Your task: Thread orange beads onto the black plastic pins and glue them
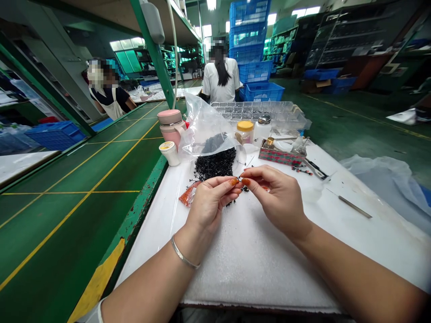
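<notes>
My left hand point(213, 197) and my right hand point(279, 195) meet over the white work table point(235, 264), thumbs and forefingers pinched tip to tip. Between the fingertips is a small dark part, mostly hidden, too small to name. Just beyond the hands lies a heap of small black parts with thin stems point(215, 163), spilling from a clear plastic bag point(210, 121). A small bag of orange-red pieces point(187, 195) rests beside my left hand. Right of my right hand, a thin pointed tool point(355, 207) lies on the table.
Behind the heap stand a pink thermos point(170, 128), a white tub point(169, 153), a yellow-lidded jar point(244, 132), a patterned box point(281, 154) and a clear compartment tray point(259, 110). A green conveyor belt point(84, 179) runs along the left. Two people sit farther off, near stacked blue crates point(251, 45).
</notes>
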A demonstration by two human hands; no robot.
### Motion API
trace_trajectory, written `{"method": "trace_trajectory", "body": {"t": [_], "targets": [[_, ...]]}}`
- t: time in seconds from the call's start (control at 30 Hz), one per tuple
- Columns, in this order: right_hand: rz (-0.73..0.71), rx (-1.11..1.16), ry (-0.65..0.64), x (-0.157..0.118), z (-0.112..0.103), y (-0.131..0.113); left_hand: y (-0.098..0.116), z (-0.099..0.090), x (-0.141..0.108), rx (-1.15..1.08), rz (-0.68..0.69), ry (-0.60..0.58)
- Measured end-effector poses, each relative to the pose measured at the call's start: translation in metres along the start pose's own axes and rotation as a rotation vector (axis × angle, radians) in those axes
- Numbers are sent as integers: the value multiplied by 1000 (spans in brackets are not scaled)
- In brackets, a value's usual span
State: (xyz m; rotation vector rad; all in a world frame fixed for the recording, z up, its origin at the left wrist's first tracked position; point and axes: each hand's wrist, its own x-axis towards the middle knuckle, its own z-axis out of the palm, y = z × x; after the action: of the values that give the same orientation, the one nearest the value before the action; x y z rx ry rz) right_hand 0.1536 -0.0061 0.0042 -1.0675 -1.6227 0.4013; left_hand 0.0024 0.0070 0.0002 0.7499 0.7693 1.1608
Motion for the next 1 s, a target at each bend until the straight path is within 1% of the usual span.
{"method": "trace_trajectory", "body": {"t": [0.1, 0.17, 0.33, 0.53, 0.63, 0.8, 0.9, 1.0], "targets": [[-189, -150, -2, 0, -1, -2, 0, 1, -1, 22, 21, 17], [-257, -220, -18, 0, -2, -2, -1, 1, -2, 54, 45, 33], [-304, -328, -52, 0, -4, -2, -2, 2, -3, 117, 91, 36], [-269, -319, -130, 3, -6, -1, -2, 0, -2, 117, 63, 19], [-274, -320, -142, 4, -7, 1, -1, -1, -1, 131, 45, 10], [-378, -355, -150, 6, -11, 3, 1, -1, -2, 145, 14, 12], [-447, -418, -183, 8, -14, 2, 2, -1, -2, 140, -5, -1], [-476, -455, -230, 9, -15, 2, 1, -2, -2, 132, -25, -28]]}}
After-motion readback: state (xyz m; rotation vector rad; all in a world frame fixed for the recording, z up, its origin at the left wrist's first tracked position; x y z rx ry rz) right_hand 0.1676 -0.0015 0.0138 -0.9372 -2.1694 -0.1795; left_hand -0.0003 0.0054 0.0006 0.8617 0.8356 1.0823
